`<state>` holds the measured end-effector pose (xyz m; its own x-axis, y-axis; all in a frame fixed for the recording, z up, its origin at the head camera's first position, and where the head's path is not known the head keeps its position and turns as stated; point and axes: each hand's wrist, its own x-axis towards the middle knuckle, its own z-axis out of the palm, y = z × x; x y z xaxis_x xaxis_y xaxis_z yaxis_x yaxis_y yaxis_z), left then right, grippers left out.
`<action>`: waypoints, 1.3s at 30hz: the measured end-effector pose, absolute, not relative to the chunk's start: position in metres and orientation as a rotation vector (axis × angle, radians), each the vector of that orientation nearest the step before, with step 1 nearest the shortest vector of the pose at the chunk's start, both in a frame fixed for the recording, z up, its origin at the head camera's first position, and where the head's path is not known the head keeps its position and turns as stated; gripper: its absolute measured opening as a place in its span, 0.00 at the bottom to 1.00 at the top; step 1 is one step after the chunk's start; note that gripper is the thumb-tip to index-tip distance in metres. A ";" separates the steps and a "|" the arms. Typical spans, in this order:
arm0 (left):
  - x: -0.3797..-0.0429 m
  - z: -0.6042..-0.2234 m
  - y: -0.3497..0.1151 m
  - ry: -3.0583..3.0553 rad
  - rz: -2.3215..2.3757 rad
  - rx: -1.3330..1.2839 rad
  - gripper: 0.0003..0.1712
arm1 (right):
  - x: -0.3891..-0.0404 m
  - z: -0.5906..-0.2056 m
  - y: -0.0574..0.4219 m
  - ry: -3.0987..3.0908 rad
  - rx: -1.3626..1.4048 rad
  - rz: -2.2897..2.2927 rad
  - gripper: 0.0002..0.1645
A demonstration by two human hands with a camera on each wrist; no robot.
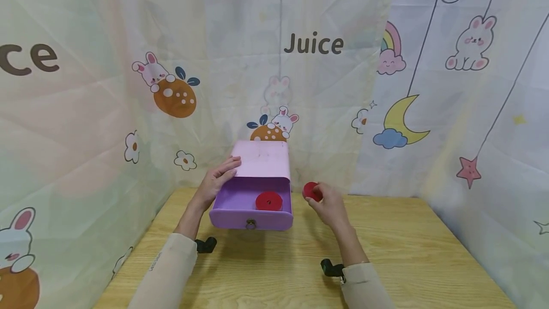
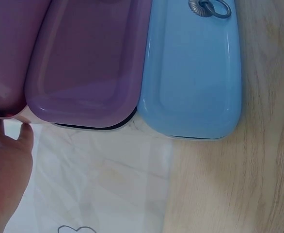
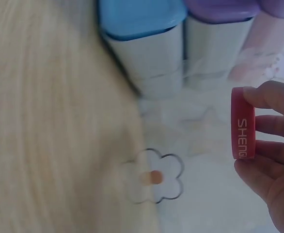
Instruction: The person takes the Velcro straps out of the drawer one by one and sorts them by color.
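A pink cabinet [image 1: 260,159] has its top purple drawer [image 1: 253,221] pulled out towards me, a small ring handle on the front. Inside the drawer, at its right side, lies a flat round red roll [image 1: 269,202] with a small centre hole. My left hand [image 1: 211,185] rests against the cabinet's left side, fingers laid over its top edge. To the right of the cabinet, my right hand [image 1: 332,206] pinches a second red roll [image 3: 243,124] between thumb and fingertips; white letters show on its rim. In the left wrist view only part of my left hand [image 2: 8,174] shows.
Below the open drawer are a closed purple drawer [image 2: 86,73] and a closed blue drawer [image 2: 190,73]. The cabinet stands on a wooden table [image 1: 403,242]. A printed cloth [image 1: 240,61] hangs behind and at both sides.
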<state>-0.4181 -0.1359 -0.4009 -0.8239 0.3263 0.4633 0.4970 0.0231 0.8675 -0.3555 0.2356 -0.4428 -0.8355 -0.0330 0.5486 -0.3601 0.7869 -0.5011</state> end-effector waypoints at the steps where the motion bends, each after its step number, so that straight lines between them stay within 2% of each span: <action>1: -0.418 -0.401 -0.137 -2.148 -1.913 -0.874 0.25 | -0.357 -0.447 0.236 -2.456 0.289 0.829 0.16; 16: -0.417 -0.399 -0.139 -2.148 -1.915 -0.878 0.25 | -0.369 -0.483 0.241 -2.597 0.164 0.897 0.17; 28: -0.419 -0.400 -0.137 -2.139 -1.924 -0.886 0.25 | -0.370 -0.493 0.245 -2.716 0.111 0.920 0.11; 39: -0.416 -0.400 -0.135 -2.143 -1.924 -0.881 0.25 | -0.373 -0.503 0.249 -2.772 0.130 0.857 0.13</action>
